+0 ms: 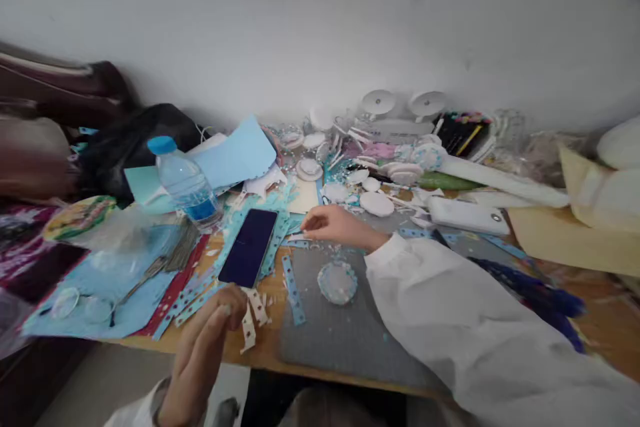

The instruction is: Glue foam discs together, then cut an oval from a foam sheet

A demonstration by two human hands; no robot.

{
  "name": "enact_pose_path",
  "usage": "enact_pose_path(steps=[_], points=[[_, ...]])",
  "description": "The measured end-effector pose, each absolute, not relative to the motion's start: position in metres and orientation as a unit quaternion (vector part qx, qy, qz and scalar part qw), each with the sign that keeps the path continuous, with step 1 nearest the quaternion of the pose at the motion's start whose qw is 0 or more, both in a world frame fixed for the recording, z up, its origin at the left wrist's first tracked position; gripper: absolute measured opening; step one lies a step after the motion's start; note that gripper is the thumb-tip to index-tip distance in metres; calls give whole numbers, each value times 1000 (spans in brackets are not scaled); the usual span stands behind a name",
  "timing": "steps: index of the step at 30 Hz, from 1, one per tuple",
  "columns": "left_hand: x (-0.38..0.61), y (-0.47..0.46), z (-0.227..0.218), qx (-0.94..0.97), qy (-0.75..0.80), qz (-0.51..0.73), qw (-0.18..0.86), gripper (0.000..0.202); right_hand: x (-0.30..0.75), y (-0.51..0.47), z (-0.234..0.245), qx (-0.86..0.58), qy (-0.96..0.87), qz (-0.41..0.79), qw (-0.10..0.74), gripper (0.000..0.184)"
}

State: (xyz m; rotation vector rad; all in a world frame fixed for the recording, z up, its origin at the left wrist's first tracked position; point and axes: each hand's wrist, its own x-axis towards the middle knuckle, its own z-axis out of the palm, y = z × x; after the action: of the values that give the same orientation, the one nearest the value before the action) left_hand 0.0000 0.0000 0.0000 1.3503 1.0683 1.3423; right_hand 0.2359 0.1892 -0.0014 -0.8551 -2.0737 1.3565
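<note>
My right hand (333, 224) had its thumb and fingertips drawn narrowly together, but I could not tell whether anything sat between them. Right by those tips lay blue scraps (294, 223), seemingly paper: light, limp, easily creased, best pinched by an edge. Nearer my body from that grip, a round disc (338, 282) lay flat on the gray mat (325, 347); I judged it light and fairly stiff, its beaded-looking rim delicate, so safest taken lightly from opposite sides. My left hand (213, 323) was loosely curled, contents unclear, with a phone (249, 247) just beyond it, smooth and likely slippery, and flimsy white scraps (249, 331) just to its right.
</note>
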Motion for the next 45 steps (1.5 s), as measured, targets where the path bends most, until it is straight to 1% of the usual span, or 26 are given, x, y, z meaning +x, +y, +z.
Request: enact_pose_path(steps=[5,9,11,16,20,23,26,29,31,35,39,41,45], points=[[4,7,-1,565,412,541,466,30,217,188,-18,-292,-777,506,235,21],[6,7,-3,571,417,528,471,32,209,186,-13,-292,-790,469,265,11],[8,6,-5,567,423,525,474,32,218,187,-5,-309,-792,435,297,9],[13,7,-3,566,430,509,486,32,288,198,6,-430,-767,296,373,19],[25,12,3,555,451,446,539,32,350,206,-11,-534,-743,194,354,19],[41,21,8,476,471,431,605,33,368,206,-30,-569,-736,149,337,21],[57,32,10,374,483,437,660,37,367,204,-42,-569,-739,123,339,21],[67,42,10,323,499,440,673,36,363,203,-44,-563,-735,100,364,14],[71,48,10,313,500,437,679,35,361,202,-40,-562,-725,85,390,15],[76,56,8,308,498,417,695,35,357,194,-22,-552,-692,59,461,23],[79,65,2,296,505,395,708,33,341,167,2,-517,-680,59,516,25],[81,69,0,292,488,375,732,31,332,147,12,-498,-687,67,526,24],[84,78,8,293,445,373,760,28,325,108,24,-468,-715,84,513,21]])
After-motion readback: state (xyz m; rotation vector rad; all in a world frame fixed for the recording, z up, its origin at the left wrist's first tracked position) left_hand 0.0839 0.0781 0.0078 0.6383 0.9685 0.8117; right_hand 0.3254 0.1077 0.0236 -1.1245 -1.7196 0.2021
